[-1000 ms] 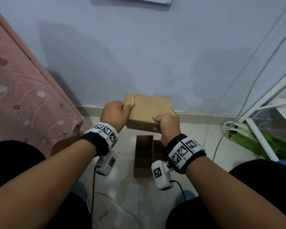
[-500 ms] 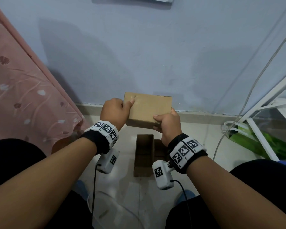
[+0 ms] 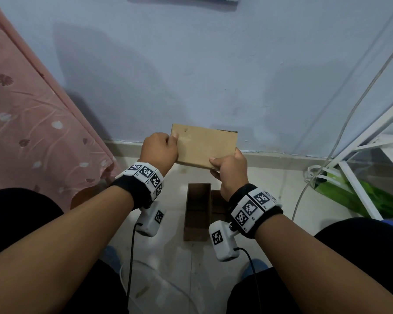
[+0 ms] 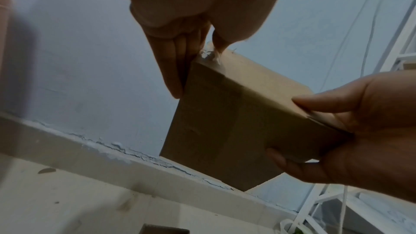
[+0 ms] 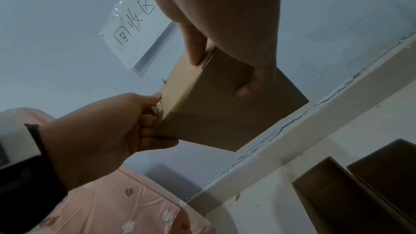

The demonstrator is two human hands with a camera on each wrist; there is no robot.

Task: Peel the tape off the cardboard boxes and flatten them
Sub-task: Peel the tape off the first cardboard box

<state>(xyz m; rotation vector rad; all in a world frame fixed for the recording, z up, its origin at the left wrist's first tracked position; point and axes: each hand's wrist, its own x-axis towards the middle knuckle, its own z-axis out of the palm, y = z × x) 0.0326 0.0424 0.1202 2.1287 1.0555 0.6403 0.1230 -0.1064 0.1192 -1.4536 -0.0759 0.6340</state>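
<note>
I hold a small closed brown cardboard box [image 3: 205,146] up in front of the wall with both hands. My left hand [image 3: 159,152] is at its upper left corner. There the thumb and fingers [image 4: 173,60] pinch a crumpled end of clear tape [image 4: 208,56], which also shows as tape [image 5: 159,109] in the right wrist view. My right hand [image 3: 229,168] grips the lower right corner, thumb on the near face and fingers [image 5: 256,79] under the box [image 5: 213,106]. A smooth tape band runs over the edge of the box [image 4: 225,122].
An open, empty cardboard box [image 3: 196,209] stands on the tiled floor below my hands, with another box [image 5: 387,181] beside it. A pink patterned cloth [image 3: 32,137] hangs at the left. A white rack [image 3: 359,168], cables and a green bag [image 3: 372,200] are at the right. A handwritten sign [image 5: 133,31] is on the wall.
My left thumb has drawn back from the box's near face to its upper left corner. The box and my right hand have barely moved.
</note>
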